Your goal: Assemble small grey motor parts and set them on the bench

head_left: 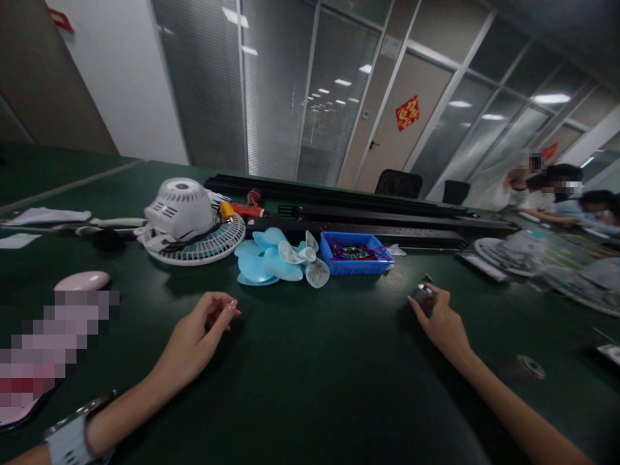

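Note:
My right hand [443,323] grips a small dark, rounded metal part with a thin shaft, which looks like a small motor [423,298], at the table surface. On the left, my left hand [206,329] hangs over the green table with its fingers curled and its thumb against them; whatever lies inside, if anything, is hidden. Beyond it are several light-blue fan blades [266,258] in a pile, with a clear fan blade [310,258] leaning at their right side. A blue bin [358,266] holding wires and small green parts sits between the two hands, farther back.
A white fan housing [177,210] rests on its grille at the back left, near a red drill [249,210]. Long black rails [368,226] cross the back. At left lies a pink oval object [82,281]; at right, a metal ring [531,367]. People sit far right.

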`<action>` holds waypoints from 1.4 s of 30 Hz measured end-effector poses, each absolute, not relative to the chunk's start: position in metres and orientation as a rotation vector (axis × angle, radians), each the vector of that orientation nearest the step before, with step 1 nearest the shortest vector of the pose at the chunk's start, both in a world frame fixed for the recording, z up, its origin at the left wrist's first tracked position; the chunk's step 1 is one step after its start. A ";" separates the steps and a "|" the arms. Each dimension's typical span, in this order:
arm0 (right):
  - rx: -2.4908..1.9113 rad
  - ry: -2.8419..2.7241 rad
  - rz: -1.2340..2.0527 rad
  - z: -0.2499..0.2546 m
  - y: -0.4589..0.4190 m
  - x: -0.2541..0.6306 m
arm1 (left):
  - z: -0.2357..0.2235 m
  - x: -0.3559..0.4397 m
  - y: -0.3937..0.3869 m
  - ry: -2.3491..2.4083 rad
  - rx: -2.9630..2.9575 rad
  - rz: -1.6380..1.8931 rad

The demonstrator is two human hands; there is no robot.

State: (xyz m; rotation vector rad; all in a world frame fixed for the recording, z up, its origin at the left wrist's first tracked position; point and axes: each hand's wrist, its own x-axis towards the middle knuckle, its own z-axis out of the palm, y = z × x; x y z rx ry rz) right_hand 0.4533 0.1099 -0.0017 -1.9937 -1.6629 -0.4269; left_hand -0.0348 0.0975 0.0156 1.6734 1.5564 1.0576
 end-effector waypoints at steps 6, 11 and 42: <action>-1.752 -1.659 -0.263 0.002 0.117 0.429 | 0.014 -0.035 0.097 1.534 1.680 1.046; -1.148 -1.997 0.066 0.019 0.112 0.326 | 0.014 -0.035 0.097 1.529 1.663 1.077; -0.729 -2.368 0.520 -0.002 0.104 0.190 | 0.029 -0.022 0.078 1.474 1.953 1.522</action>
